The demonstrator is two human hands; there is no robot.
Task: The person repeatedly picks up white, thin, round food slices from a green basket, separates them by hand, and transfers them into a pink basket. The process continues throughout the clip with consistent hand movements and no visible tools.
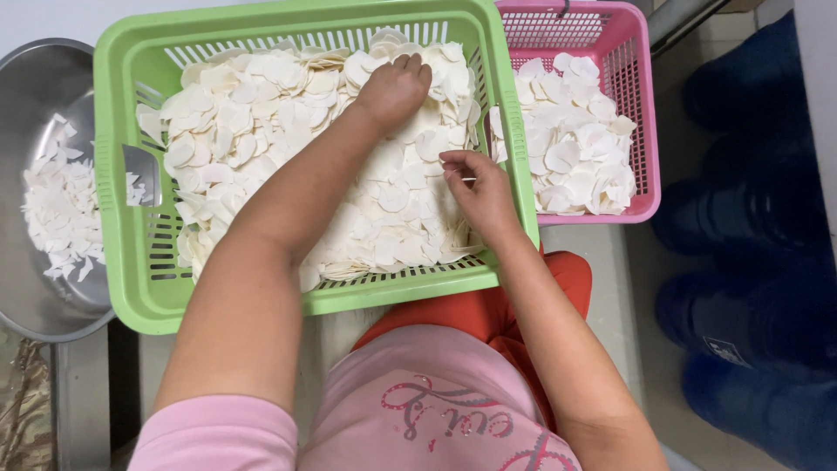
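So from where I'm sitting, closest to me are my pink shirt and red trousers, and right past my knees sits the green slotted basket, heaped with thin white round slices, some kind of pale chips or wafers, can't tell exactly what. My right hand is at the near right side of the pile, fingers curled in and pinched on a slice or two, thumb against them. My left hand reaches further, to the far side of the heap, loosely closed and pressed knuckles-up into the slices; I can't tell whether there's anything actually gripped under it. So the hands are apart, both buried in the same pile. Off to the right, touching the green basket's wall, is a smaller pink basket with a shallower layer of the same white slices. To the left there's a steel basin holding smaller, broken-looking white bits. Dark blue stuff sits on the floor at far right, too dim to make out. Tip if you're picking through these: I'd say go light with the fingertips, lift one slice at a time from the top layer and don't dig, since they look thin and snappy.
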